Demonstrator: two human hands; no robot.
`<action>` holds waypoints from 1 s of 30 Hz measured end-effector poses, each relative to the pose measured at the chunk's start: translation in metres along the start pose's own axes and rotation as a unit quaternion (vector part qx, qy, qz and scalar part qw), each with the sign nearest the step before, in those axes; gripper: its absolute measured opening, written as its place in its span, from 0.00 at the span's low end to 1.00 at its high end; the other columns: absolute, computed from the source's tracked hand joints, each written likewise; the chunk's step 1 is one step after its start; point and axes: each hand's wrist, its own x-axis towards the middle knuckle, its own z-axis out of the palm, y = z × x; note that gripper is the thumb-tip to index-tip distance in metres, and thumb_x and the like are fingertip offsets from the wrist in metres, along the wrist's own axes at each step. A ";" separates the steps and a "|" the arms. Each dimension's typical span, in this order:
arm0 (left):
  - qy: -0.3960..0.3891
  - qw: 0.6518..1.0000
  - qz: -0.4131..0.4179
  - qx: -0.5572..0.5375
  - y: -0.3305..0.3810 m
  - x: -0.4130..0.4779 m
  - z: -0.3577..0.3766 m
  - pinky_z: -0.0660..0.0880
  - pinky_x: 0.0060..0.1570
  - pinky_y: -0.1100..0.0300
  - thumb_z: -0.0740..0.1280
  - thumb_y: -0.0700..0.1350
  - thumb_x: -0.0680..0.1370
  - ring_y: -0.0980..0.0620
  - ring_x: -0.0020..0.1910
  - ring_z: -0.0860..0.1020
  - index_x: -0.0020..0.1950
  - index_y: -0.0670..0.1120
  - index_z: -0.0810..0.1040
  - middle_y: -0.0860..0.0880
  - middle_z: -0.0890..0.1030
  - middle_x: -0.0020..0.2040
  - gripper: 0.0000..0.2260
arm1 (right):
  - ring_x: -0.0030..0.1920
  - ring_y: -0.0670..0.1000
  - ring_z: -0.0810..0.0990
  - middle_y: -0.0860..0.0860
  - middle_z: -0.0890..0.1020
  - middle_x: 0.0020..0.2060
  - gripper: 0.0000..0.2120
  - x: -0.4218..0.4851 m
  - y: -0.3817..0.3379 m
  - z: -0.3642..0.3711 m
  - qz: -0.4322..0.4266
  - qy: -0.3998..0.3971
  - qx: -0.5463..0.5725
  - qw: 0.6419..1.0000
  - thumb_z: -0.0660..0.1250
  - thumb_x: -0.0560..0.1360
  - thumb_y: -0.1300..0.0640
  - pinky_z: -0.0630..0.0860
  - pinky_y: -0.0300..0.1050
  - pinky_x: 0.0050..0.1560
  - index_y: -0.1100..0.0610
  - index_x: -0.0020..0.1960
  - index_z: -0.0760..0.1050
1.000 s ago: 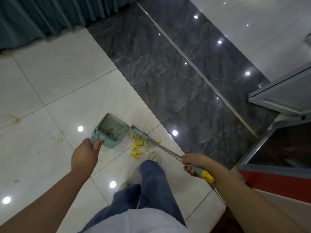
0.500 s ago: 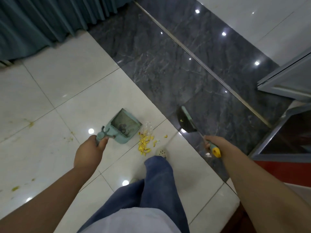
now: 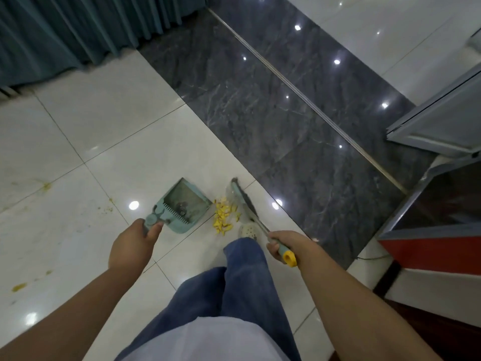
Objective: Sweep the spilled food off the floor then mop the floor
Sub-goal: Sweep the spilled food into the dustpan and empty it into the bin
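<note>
The broom [image 3: 242, 197] has swung back from over the dark marble strip [image 3: 286, 113]. Its head now sits on the white tiled floor [image 3: 109, 142], just right of the yellow food pieces [image 3: 223, 215], while the dustpan [image 3: 183, 203] has stayed on their left.

Head view: the left hand [image 3: 131, 247] curls round the dustpan's short handle, with the thumb along its side. The pan lies with its open mouth toward the pile and has some dark debris inside. The right hand [image 3: 285, 244] wraps fully round the broom's green grip, and the yellow end cap sticks out behind the fingers. The broom head is blurred. A perforated shoe [image 3: 248, 230] stands just below the pile. Yellowish stains [image 3: 46, 186] mark the tiles to the left, and a teal curtain [image 3: 78, 29] hangs at the top.
</note>
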 end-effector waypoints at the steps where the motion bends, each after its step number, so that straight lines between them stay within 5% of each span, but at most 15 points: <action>1: -0.003 1.000 -0.002 -0.003 -0.005 -0.004 -0.002 0.64 0.30 0.58 0.58 0.54 0.80 0.47 0.32 0.72 0.42 0.40 0.71 0.46 0.73 0.32 0.17 | 0.15 0.46 0.66 0.54 0.71 0.19 0.12 -0.005 0.007 0.005 0.004 -0.015 0.012 1.000 0.57 0.81 0.59 0.66 0.31 0.16 0.63 0.40 0.67; 7: -0.012 0.999 -0.038 -0.021 -0.028 -0.022 -0.008 0.63 0.29 0.59 0.59 0.53 0.80 0.47 0.33 0.72 0.42 0.40 0.71 0.46 0.73 0.32 0.17 | 0.15 0.45 0.67 0.55 0.71 0.25 0.10 -0.027 0.028 0.018 -0.007 -0.032 0.042 0.999 0.59 0.80 0.60 0.66 0.31 0.16 0.61 0.40 0.67; 13: -0.002 0.996 -0.085 -0.026 -0.045 -0.045 -0.003 0.62 0.29 0.58 0.59 0.53 0.80 0.47 0.32 0.71 0.41 0.40 0.71 0.47 0.72 0.31 0.17 | 0.28 0.49 0.65 0.57 0.68 0.33 0.05 -0.019 0.000 0.044 -0.108 0.034 -0.158 0.981 0.56 0.80 0.67 0.64 0.30 0.19 0.58 0.48 0.67; 20: 0.001 0.992 -0.123 -0.014 -0.055 -0.074 0.013 0.65 0.30 0.57 0.59 0.55 0.79 0.47 0.32 0.73 0.38 0.42 0.69 0.44 0.76 0.32 0.17 | 0.29 0.51 0.69 0.57 0.69 0.35 0.03 0.029 -0.043 0.059 -0.122 0.035 -0.304 0.944 0.58 0.79 0.66 0.68 0.32 0.18 0.62 0.51 0.69; 30: 0.020 0.988 -0.153 -0.016 -0.056 -0.136 0.041 0.67 0.32 0.57 0.61 0.54 0.79 0.47 0.33 0.74 0.42 0.43 0.74 0.46 0.76 0.33 0.15 | 0.30 0.50 0.70 0.58 0.71 0.41 0.22 0.018 0.013 0.003 -0.105 0.015 -0.501 0.859 0.56 0.78 0.66 0.69 0.38 0.25 0.58 0.71 0.66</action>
